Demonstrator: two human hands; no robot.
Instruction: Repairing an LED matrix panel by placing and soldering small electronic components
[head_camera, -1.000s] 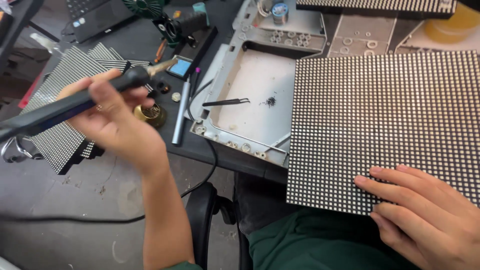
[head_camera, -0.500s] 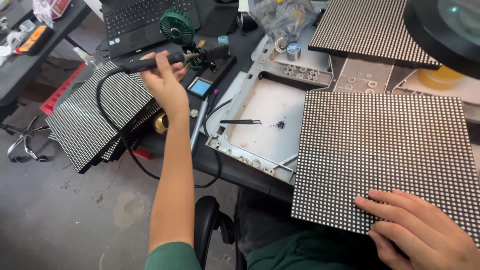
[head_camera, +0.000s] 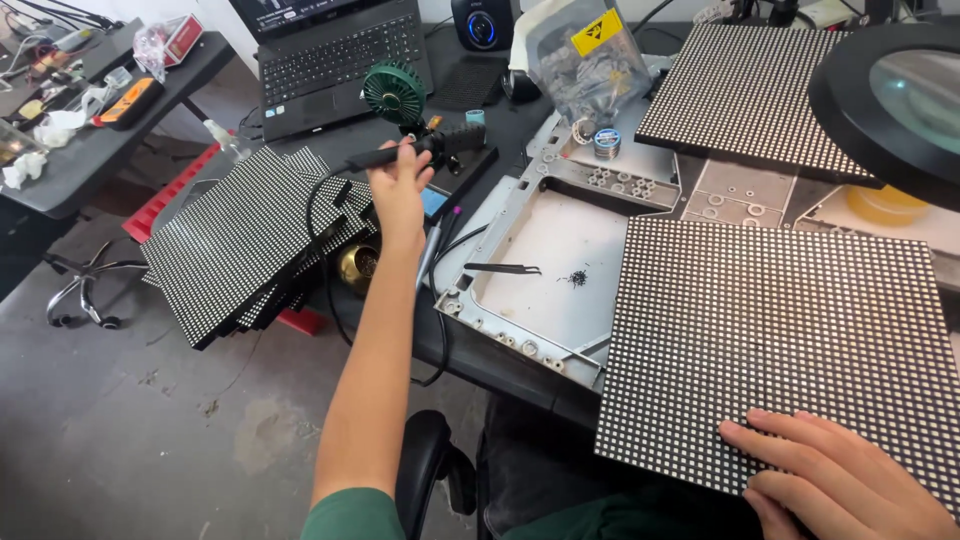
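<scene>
I see a cluttered dark workbench (head_camera: 470, 350) over bare concrete floor (head_camera: 150, 450). My left hand (head_camera: 397, 190) grips a black soldering iron (head_camera: 415, 150) beside the laptop (head_camera: 335, 60); my right hand (head_camera: 835, 480) lies flat, fingers spread, on the dotted LED panel (head_camera: 770, 340).

The right hand (head_camera: 835, 478) runs off the bottom edge at five o'clock, its wrist out of sight, and it covers a corner of the dotted panel (head_camera: 780, 340), whose right side the frame cuts. The magnifier lamp (head_camera: 895, 95) at two o'clock is cropped by the top and right edges. The left hand (head_camera: 398, 190) hides the middle of the black soldering tool (head_camera: 440, 143). The small dark specks (head_camera: 577, 278) in the metal tray (head_camera: 560, 260) are too small to tell.
</scene>
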